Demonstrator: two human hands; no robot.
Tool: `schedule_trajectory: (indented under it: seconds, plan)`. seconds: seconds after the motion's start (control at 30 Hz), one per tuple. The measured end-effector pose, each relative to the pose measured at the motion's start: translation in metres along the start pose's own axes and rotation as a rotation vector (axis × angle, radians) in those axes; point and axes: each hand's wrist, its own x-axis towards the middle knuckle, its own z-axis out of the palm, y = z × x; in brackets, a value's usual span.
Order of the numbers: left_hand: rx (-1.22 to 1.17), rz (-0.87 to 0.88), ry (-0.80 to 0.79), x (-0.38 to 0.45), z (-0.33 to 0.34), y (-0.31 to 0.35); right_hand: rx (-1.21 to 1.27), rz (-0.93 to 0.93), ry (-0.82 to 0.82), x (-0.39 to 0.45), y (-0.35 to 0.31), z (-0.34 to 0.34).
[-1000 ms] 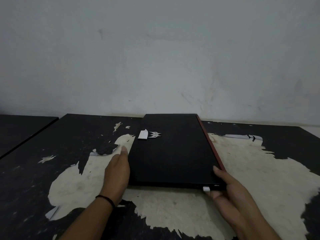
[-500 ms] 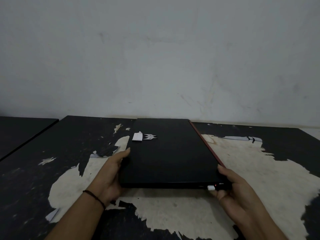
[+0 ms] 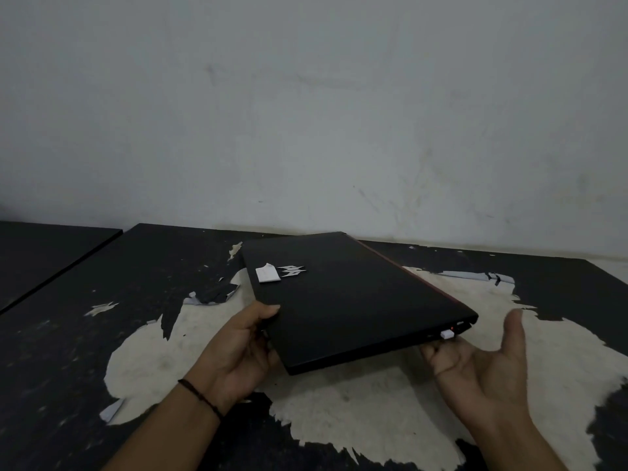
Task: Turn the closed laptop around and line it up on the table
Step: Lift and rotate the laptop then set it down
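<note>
The closed black laptop (image 3: 346,300) with a red trim along its right side is raised off the worn black table (image 3: 102,300), its near end lifted and turned slightly to the right. My left hand (image 3: 241,351) grips its near left corner, thumb on the lid. My right hand (image 3: 482,365) is palm up by the near right corner. Its fingertips reach under the edge and its thumb stands apart from the laptop. A white plug (image 3: 448,333) sticks out of the near side, and a white sticker (image 3: 268,273) sits on the lid.
The tabletop's black coating has peeled to a pale patch (image 3: 339,402) beneath the laptop. A grey wall (image 3: 306,113) runs close behind the table's far edge. A second dark table (image 3: 40,253) stands at the left, separated by a narrow gap.
The laptop has come up off the table and swung so its near edge angles rightward. My right hand has let go of the corner and opened palm up; my left hand now grips the corner.
</note>
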Motion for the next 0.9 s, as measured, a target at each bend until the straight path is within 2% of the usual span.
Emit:
schedule_trajectory:
  seconds: [0.1, 0.2, 0.3, 0.37, 0.57, 0.73, 0.9]
  plan:
    - [-0.047, 0.016, -0.014, 0.0, 0.002, -0.008, -0.019, 0.005, -0.064, 0.002, 0.004, 0.0]
    - [-0.088, 0.029, -0.003, -0.001, 0.004, -0.013, -0.246, 0.057, -0.171, 0.003, 0.012, 0.001]
    - [-0.119, 0.04, 0.008, -0.003, 0.006, -0.015, -0.534, 0.099, -0.192, -0.001, 0.025, 0.001]
    - [-0.119, 0.041, 0.008, -0.005, 0.008, -0.017, -0.628, 0.139, -0.223, -0.004, 0.034, 0.0]
    - [-0.064, -0.021, -0.036, -0.008, 0.017, -0.034, -0.552, 0.059, -0.195, -0.005, 0.036, -0.001]
    - [0.04, -0.088, -0.114, 0.0, 0.012, -0.024, -0.544, 0.074, -0.157, -0.003, 0.021, -0.005]
    - [0.002, 0.038, -0.069, 0.019, 0.003, -0.008, -0.563, 0.1, -0.19, -0.003, 0.007, -0.004]
